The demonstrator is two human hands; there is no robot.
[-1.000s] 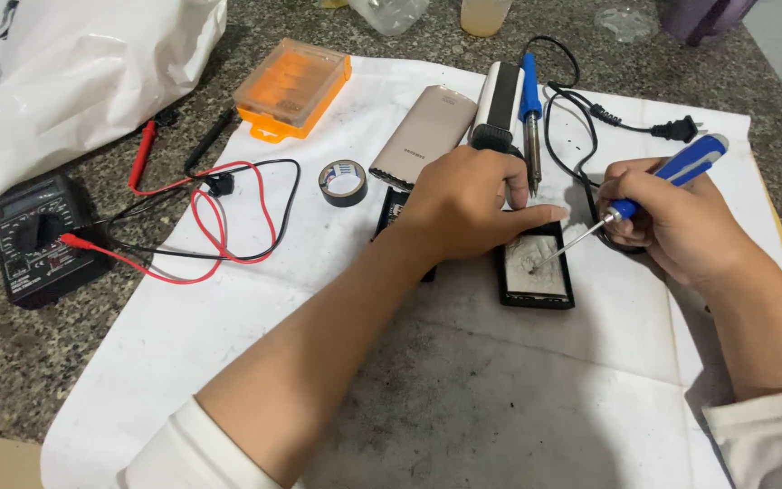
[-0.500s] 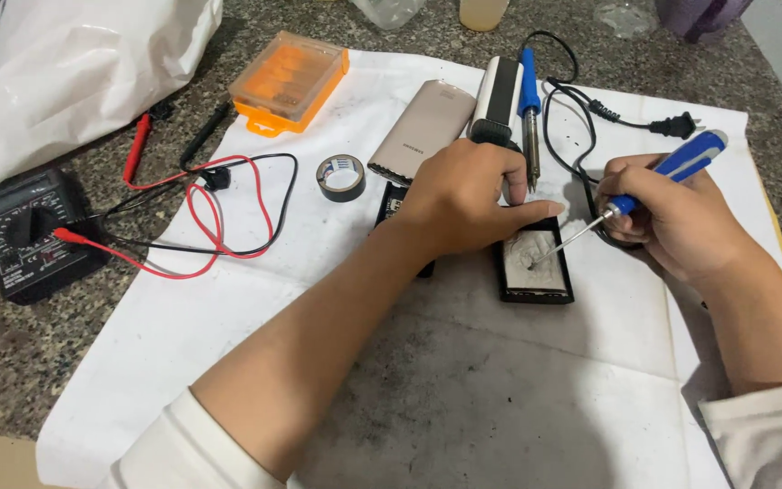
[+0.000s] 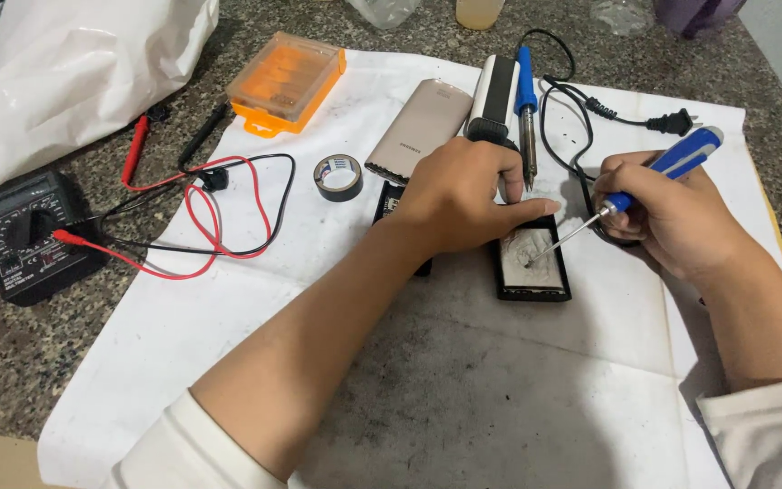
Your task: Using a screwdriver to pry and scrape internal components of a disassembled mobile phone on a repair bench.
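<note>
My left hand [image 3: 459, 195] presses down on the top edge of a small black open device [image 3: 533, 265] lying on the white paper sheet [image 3: 463, 380], thumb along its upper rim. My right hand [image 3: 672, 213] grips a blue-and-white-handled screwdriver [image 3: 672, 163], and its metal tip touches the pale inner surface of the device. A second black part [image 3: 389, 204] lies partly hidden under my left wrist.
A black multimeter [image 3: 29, 235] with red and black leads [image 3: 210, 208] sits at the left. A tape roll [image 3: 338, 177], a champagne-coloured power bank [image 3: 418, 127], a blue soldering iron [image 3: 525, 109] with its cord and plug [image 3: 672, 120], an orange case [image 3: 287, 80] and a white plastic bag [image 3: 65, 72] lie behind.
Almost nothing has moved. The screwdriver tip has shifted slightly on the device's inner surface while my left hand keeps holding it down.
</note>
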